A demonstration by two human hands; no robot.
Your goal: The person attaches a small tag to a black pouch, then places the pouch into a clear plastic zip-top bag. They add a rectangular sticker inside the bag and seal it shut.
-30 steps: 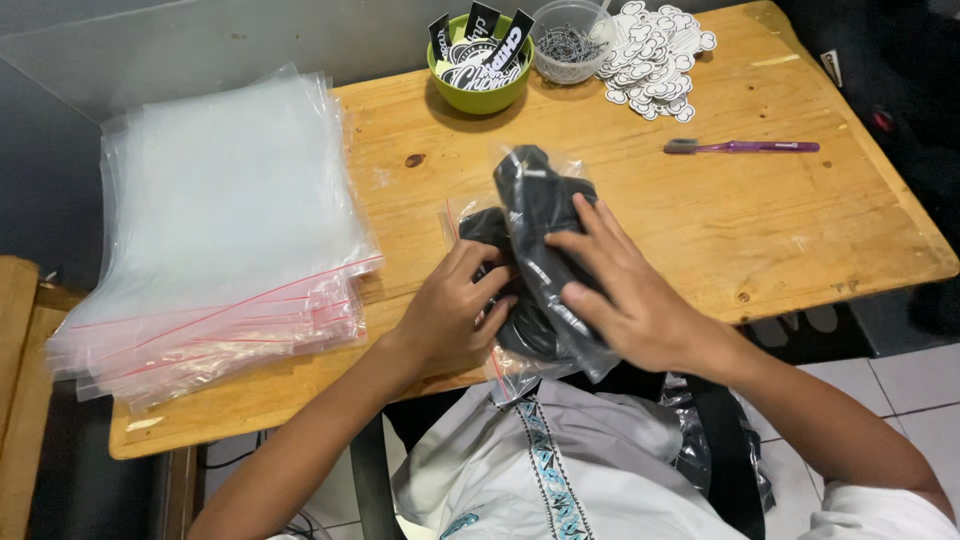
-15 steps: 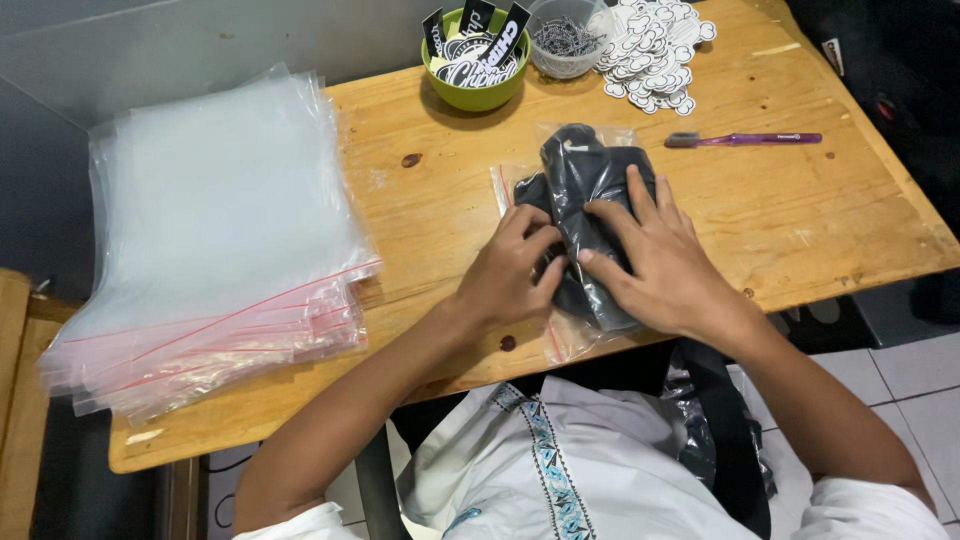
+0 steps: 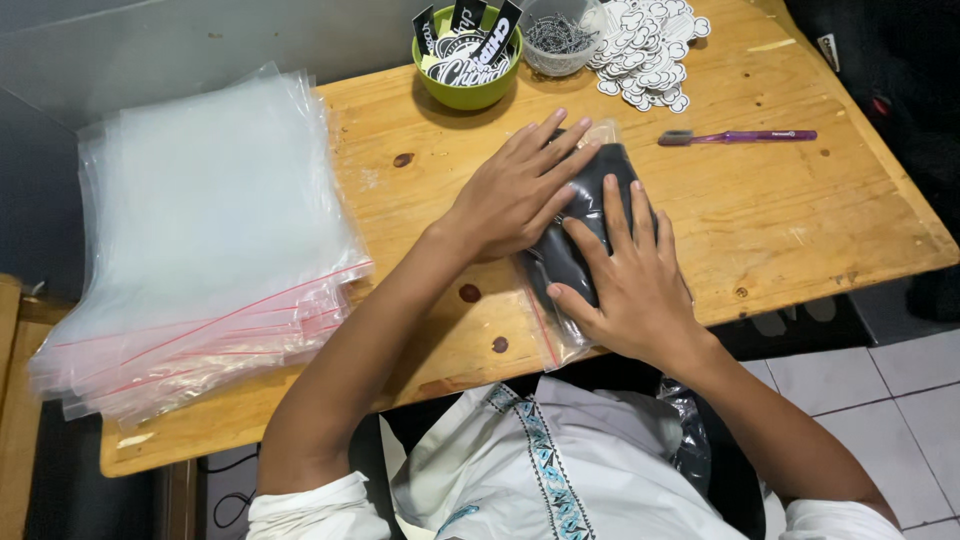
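Note:
A dark folded garment (image 3: 590,205) lies inside a clear zip bag (image 3: 552,340) with a red seal strip, flat on the wooden table (image 3: 780,220). My left hand (image 3: 520,185) presses palm down on the upper left part of the bag, fingers spread. My right hand (image 3: 630,280) lies flat on the lower part of the bag, fingers pointing away from me. Both hands rest on top of it without gripping.
A thick stack of clear zip bags (image 3: 200,240) covers the table's left side. At the back stand a green bowl of stickers (image 3: 467,55), a clear cup of small metal pieces (image 3: 555,35) and a pile of white stickers (image 3: 650,45). A purple toothbrush (image 3: 740,136) lies to the right.
The bagged garment, held up a second ago, now lies flat on the table. Both hands have gone from holding it to pressing down on it with flat palms.

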